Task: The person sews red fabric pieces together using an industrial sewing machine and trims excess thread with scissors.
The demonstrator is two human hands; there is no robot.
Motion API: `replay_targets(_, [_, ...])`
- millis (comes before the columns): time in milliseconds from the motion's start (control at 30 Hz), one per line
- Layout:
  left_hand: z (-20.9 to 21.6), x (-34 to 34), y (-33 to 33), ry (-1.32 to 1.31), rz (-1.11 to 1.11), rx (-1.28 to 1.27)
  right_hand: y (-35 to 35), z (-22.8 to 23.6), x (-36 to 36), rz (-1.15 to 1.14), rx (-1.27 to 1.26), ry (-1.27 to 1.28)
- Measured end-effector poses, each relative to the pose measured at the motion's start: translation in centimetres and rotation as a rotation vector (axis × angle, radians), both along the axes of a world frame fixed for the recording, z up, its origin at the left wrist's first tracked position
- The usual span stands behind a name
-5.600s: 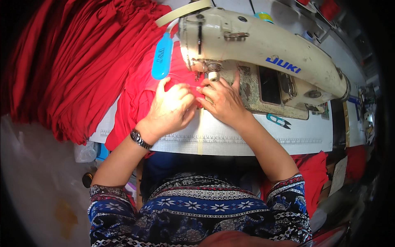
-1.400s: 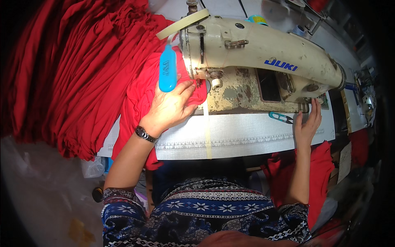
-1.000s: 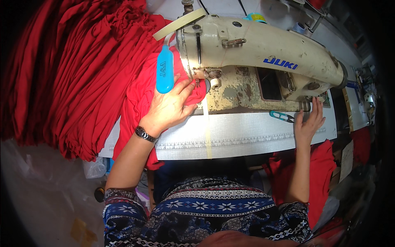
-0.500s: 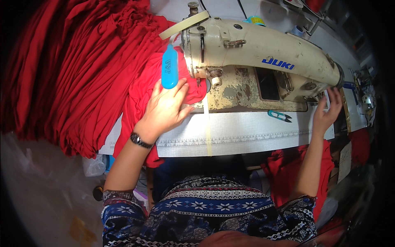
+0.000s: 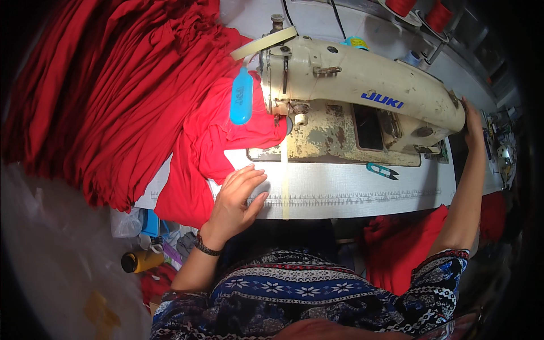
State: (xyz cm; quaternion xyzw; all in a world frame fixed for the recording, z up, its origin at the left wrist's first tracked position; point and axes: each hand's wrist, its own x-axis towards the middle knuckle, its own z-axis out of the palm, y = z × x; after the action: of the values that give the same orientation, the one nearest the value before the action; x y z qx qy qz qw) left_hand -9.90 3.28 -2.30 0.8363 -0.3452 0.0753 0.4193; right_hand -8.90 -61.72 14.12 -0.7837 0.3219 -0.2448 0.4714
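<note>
Red cloth (image 5: 224, 144): near end lies under the needle end of the sewing machine (image 5: 385, 85), right edge just beside the round plate; the rest runs left and toward the person, draping over the white surface (image 5: 340, 181). Presumably laid so that only the edge sits at the needle and the bulk stays out of the narrow space under the arm. Whether the foot pins it: too small to tell.

Left hand (image 5: 237, 195): holding nothing, fingers loosely extended and close together, thumb apart. Over the front of the surface, just beside the cloth; contact with the surface cannot be told. Likely kept near the cloth to be able to steady it.

Right hand (image 5: 473, 122): at the far right end of the machine, fingers mostly hidden behind it. Grip or mere touch: cannot tell. Placement fits where a turning wheel would be, but none is clearly visible.

Large red pile (image 5: 124, 102) to the left, adjoining the cloth; probably stacked there for easy reach.

Snips (image 5: 382, 170) lie in front of the machine, between the hands, probably for quick pick-up. Tape roll (image 5: 263, 43) rests against the machine's head, perhaps parked there to spare space.
</note>
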Motion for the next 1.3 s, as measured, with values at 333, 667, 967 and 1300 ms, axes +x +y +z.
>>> replay_targets(333, [-0.7, 0.3, -0.7, -0.054, -0.003, 0.088, 3.5, -15.5, -5.7, -0.37, -0.666, -0.332])
replay_targets(667, [-0.7, -0.4, -1.4, -0.138, 0.026, 0.102, -0.4, 1.8, 1.1, -0.019, -0.121, 0.219])
replay_targets(967, [1.8, 4.4, -4.3, 0.368, -0.007, -0.603, 2.8, -11.3, -4.6, -0.156, -0.379, -0.662])
replay_targets(1300, [1.1, 8.0, -6.7, 0.118, -0.061, -0.638, 4.0, -13.7, -4.1, -0.232, -0.55, -0.47])
